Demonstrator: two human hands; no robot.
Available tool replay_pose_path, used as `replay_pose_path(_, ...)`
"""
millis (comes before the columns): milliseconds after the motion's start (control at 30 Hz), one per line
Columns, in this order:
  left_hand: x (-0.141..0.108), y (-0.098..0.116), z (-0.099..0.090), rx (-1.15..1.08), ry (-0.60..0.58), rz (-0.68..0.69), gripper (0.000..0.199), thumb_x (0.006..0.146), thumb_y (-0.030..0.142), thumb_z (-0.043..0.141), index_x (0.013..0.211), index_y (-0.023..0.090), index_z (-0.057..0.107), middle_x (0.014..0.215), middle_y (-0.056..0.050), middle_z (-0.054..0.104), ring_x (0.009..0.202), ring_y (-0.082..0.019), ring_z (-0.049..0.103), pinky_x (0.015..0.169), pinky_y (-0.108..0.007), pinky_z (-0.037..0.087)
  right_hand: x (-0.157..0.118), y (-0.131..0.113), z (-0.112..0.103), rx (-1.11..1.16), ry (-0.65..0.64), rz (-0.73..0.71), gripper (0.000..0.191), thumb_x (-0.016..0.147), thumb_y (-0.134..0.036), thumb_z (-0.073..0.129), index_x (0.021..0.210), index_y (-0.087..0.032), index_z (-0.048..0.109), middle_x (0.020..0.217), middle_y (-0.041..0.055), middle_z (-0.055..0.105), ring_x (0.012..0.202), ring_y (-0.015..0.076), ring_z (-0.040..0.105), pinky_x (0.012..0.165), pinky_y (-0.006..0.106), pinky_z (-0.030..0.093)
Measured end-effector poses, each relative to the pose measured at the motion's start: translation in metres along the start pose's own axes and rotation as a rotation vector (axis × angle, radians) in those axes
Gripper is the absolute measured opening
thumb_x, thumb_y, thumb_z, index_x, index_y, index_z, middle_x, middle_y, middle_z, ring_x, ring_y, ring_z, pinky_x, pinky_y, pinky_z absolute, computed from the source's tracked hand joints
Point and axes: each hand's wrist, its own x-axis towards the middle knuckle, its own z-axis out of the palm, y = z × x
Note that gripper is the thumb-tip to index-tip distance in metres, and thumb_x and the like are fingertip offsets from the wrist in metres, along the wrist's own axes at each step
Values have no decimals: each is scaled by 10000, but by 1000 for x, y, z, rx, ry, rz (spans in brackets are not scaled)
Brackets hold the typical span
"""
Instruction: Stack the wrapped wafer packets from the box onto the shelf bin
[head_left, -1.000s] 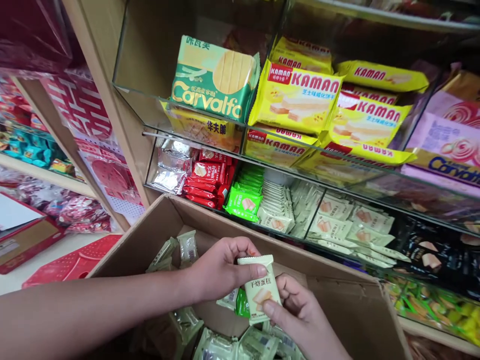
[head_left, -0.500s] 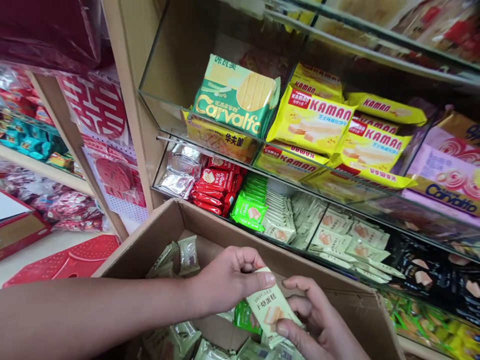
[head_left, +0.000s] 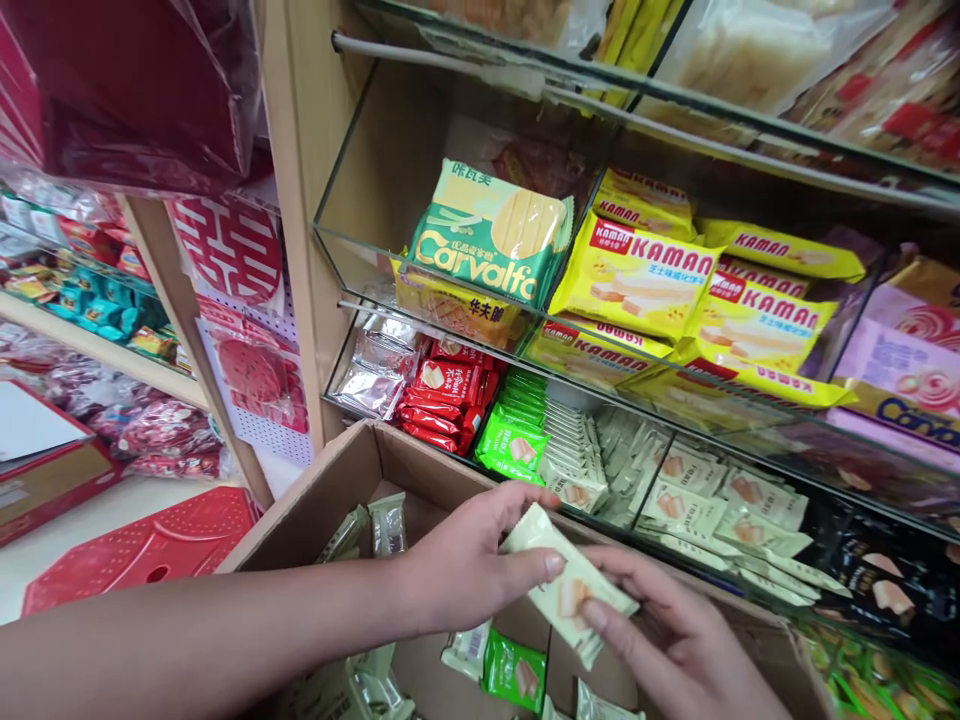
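Above the open cardboard box [head_left: 420, 482], a pale cream dry-cake packet [head_left: 566, 598] is held between both hands. My left hand [head_left: 469, 560] grips its upper left end, thumb lying across the front. From the lower right, my right hand [head_left: 671, 630] pinches the same packet, thumb on the printed cake picture and fingers behind. Another pale edge shows behind the packet; I cannot tell whether it is a second one. Inside the box lie a green packet [head_left: 517, 672], a pale packet [head_left: 466, 650] and several more pale ones, partly hidden by my left forearm.
Beyond the box, a glass-fronted shelf [head_left: 600, 380] holds red packets [head_left: 450, 390], green packets [head_left: 517, 440], pale packets [head_left: 686, 500] and black ones [head_left: 885, 580]. Yellow wafer packs [head_left: 637, 270] and a green wafer pack [head_left: 491, 235] sit above. A red plastic stool [head_left: 142, 550] stands at left.
The packet has turned and tilted in my hands, and my right fingers have closed in behind it. The view has shifted, so the shelf appears lower and further right.
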Motion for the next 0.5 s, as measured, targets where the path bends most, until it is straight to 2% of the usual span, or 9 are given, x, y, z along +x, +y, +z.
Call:
replay_pose_path(33,1,-1,-1,61,-1,-29,322,719,291,602,983,145,490,763,0,539,707,-124,511,662,-249,418,2,0,0,-10,-41,1,273,786,-382,532,1012,-237,581,959,52,636,879,197,587,743,275,486)
replay_pose_path(100,2,-3,-3,214,-5,-103,225,725,297,586,875,136,537,749,-6,571,694,-133,529,630,-237,415,11,1,-6,-16,-26,7,268,786,-406,523,962,-220,603,898,54,649,824,193,595,710,281,487)
replay_pose_path(200,2,-2,-5,363,4,-119,226,734,280,565,914,145,557,790,-9,609,727,-148,556,632,-228,420,38,7,-21,-76,147,-20,304,764,-448,533,903,-191,615,828,55,651,734,177,592,665,280,480)
replay_pose_path(333,3,2,-6,467,13,-39,226,744,276,554,931,152,574,805,-4,629,729,-142,570,653,-216,429,91,18,-37,-250,233,-83,338,765,-449,512,926,-165,601,855,68,653,745,184,592,672,302,471)
replay_pose_path(500,5,6,-15,806,9,153,222,794,259,499,983,173,579,881,-36,632,824,-175,573,740,-244,424,166,27,-41,-454,318,-179,287,748,-339,547,962,-160,613,962,112,645,946,260,567,864,409,393)
